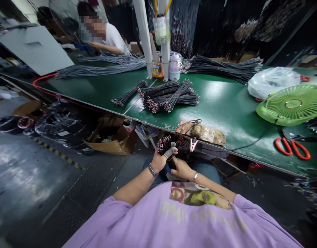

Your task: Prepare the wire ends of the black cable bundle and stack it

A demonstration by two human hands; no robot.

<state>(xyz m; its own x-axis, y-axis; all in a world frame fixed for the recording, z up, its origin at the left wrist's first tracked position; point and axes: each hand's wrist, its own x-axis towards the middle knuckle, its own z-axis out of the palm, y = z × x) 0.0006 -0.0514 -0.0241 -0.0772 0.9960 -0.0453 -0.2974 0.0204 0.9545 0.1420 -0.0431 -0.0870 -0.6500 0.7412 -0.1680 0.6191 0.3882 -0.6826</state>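
Note:
My left hand (161, 159) is wrapped round a bundle of black cables (164, 144) with stripped, reddish ends pointing up. Pale tape or finger covers show on its fingers. Lower on the same bundle, my right hand (182, 169) has its fingers closed round the cables. Both hands are above my lap, just off the table's front edge. Close by at that edge are a pink clip (193, 145) and a wooden block (210, 133) wrapped in tape, with red and black wires. Tied bundles of black cables (171, 94) lie on the green table (220, 113) beyond.
At the right are a green fan (293, 104), red-handled scissors (293, 148) and a plastic bag (273, 82). A lilac bottle (175, 67) stands by the white posts. Across the table sits a co-worker (114, 38). A cardboard box (114, 137) is on the floor.

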